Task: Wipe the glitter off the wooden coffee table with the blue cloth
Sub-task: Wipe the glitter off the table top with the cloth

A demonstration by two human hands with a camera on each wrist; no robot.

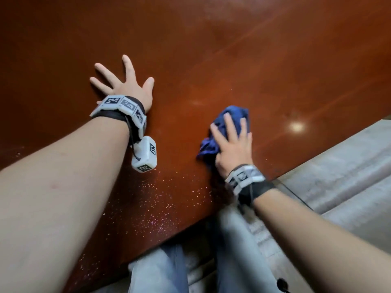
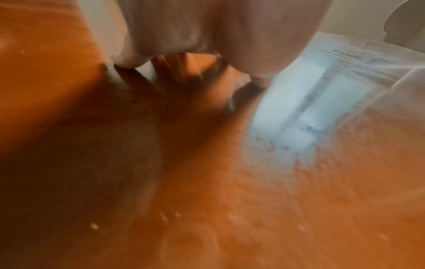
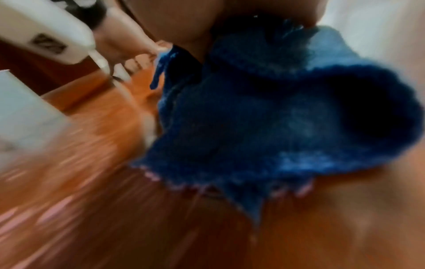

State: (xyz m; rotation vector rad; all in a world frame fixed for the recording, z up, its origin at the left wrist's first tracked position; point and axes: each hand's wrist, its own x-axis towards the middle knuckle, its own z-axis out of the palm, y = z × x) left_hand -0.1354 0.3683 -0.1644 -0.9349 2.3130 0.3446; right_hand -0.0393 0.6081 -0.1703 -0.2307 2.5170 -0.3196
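Head view down over tabletop [image 1: 211, 49]; wrist views close, low above it.

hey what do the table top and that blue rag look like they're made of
The reddish-brown coffee table top: likely wood with a glossy varnish, since it mirrors a lamp glare and faint grain streaks show.
The crumpled blue cloth under the right hand: soft, fuzzy fabric, perhaps microfibre or terry; its nap shows in the right wrist view.

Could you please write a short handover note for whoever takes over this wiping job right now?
Left hand: flat on the table, fingers spread, holding nothing.
Right hand: pressing the bunched cloth onto the table near its right edge.
Done: the surface beyond the hands looks mostly clean.
Left: glitter is scattered along the near edge, between the two arms; sweep the cloth there.
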